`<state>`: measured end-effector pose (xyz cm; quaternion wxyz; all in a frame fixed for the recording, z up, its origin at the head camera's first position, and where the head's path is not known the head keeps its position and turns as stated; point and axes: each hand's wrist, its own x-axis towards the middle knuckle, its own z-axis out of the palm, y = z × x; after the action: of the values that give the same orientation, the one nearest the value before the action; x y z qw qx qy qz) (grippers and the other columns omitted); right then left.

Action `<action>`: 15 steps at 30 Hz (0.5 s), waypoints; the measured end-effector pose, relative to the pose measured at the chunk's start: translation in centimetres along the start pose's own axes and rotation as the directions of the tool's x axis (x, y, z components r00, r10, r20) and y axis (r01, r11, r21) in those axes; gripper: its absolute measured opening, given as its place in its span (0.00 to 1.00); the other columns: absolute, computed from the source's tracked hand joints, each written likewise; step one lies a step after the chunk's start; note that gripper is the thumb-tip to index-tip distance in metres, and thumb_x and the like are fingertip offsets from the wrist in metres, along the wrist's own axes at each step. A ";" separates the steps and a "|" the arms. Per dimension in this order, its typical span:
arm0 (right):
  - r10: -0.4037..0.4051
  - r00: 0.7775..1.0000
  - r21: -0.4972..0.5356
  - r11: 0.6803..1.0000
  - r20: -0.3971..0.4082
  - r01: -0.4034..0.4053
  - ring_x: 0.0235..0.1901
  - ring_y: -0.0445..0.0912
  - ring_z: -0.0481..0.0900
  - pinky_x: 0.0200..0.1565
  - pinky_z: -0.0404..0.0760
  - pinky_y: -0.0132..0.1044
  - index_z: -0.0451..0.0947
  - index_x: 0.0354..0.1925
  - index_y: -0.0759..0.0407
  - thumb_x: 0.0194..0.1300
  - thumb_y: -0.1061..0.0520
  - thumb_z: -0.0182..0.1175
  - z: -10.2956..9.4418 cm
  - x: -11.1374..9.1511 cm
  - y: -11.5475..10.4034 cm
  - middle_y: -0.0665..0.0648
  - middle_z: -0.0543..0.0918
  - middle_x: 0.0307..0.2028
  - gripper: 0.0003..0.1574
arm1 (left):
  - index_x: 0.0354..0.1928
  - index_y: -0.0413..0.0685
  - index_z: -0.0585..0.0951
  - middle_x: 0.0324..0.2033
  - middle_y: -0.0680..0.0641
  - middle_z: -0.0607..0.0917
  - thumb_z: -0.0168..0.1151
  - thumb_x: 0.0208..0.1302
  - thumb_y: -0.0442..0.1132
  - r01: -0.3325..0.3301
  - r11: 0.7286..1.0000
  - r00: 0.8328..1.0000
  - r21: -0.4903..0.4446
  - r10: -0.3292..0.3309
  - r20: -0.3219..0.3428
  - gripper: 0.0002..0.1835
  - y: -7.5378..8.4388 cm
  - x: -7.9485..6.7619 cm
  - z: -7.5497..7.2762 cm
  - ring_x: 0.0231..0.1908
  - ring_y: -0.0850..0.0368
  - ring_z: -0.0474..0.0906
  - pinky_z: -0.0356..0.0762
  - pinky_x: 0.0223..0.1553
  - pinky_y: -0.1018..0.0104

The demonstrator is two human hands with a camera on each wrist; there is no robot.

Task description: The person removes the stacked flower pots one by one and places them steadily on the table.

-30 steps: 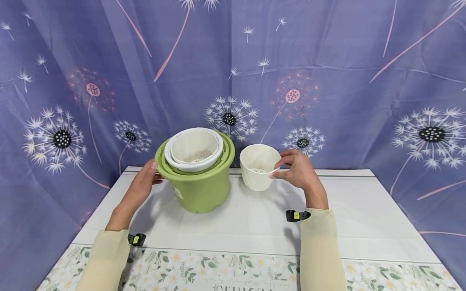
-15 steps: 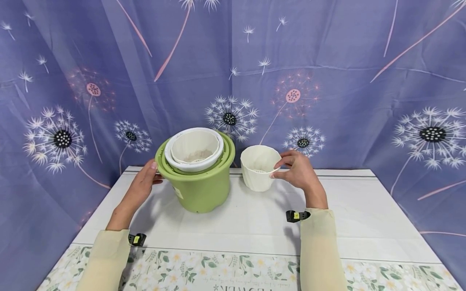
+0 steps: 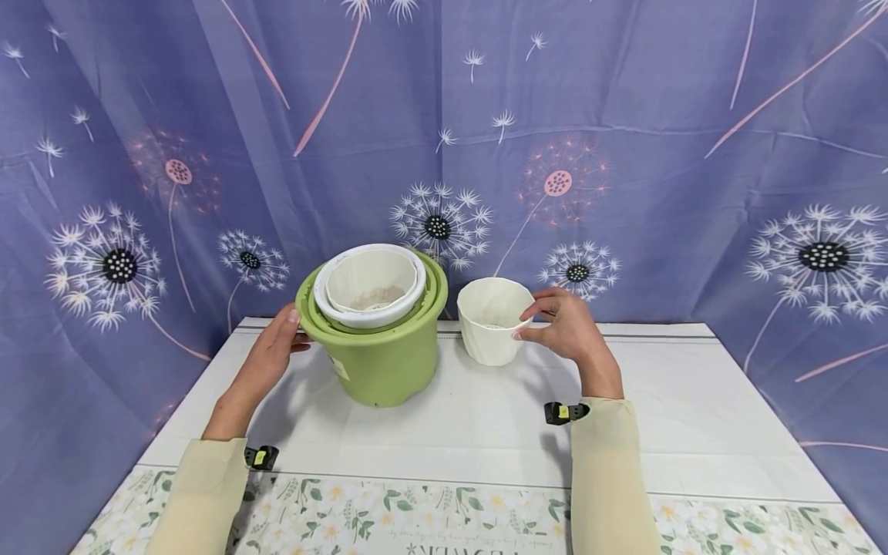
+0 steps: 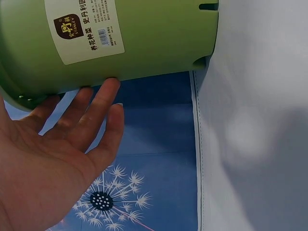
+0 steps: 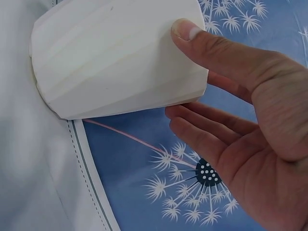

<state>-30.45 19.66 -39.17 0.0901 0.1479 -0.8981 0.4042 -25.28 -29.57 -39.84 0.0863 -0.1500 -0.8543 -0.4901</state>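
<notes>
A large green flowerpot (image 3: pixel 388 370) stands left of centre on the table, with a paper label (image 4: pixel 89 29) on its side. Nested inside it are a white-rimmed pot (image 3: pixel 414 302) and a cream pot (image 3: pixel 368 279) with some dirt at its bottom. My left hand (image 3: pixel 272 339) holds the green pot's left rim, thumb on top, fingers below against the wall. To the right, my right hand (image 3: pixel 567 325) pinches the rim of a small white fluted flowerpot (image 3: pixel 489 343), thumb outside and a finger inside. This pot stands upright, base close to the tabletop, drainage holes showing.
The white table (image 3: pixel 486 432) carries a floral-print cloth strip (image 3: pixel 416 509) along its front. Behind the pots hangs a blue-purple curtain (image 3: pixel 624 92) with dandelion prints, close to the table's back edge. Each wrist wears a small black camera.
The small white pot has sunk very slightly in my right hand's grip. My left hand and the green pot stay as they were.
</notes>
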 end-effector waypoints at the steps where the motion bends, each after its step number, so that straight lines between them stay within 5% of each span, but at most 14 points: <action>1: 0.001 1.000 -0.001 1.000 0.001 -0.001 0.57 0.67 0.85 0.61 0.83 0.53 0.91 0.41 0.62 0.55 0.60 0.83 0.0 0.0 0.0 0.70 0.76 0.65 0.15 | 0.83 0.45 0.58 0.69 0.34 0.74 0.30 0.89 0.52 0.000 1.000 1.000 0.000 0.000 0.001 0.31 0.0 0.0 0.0 0.54 0.64 0.79 0.79 0.61 0.55; 15: -0.025 1.000 0.003 1.000 0.019 0.025 0.60 0.67 0.81 0.62 0.82 0.54 0.90 0.44 0.65 0.57 0.62 0.82 -0.2 -0.1 -0.2 0.72 0.76 0.65 0.17 | 0.83 0.45 0.59 0.67 0.35 0.75 0.31 0.89 0.51 -0.008 1.000 1.000 0.005 0.008 0.000 0.30 -0.1 0.0 0.0 0.53 0.69 0.78 0.79 0.61 0.53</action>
<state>-30.29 19.73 -38.94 0.0865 0.1628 -0.8965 0.4028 -25.28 -29.57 -39.90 0.0887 -0.1532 -0.8549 -0.4877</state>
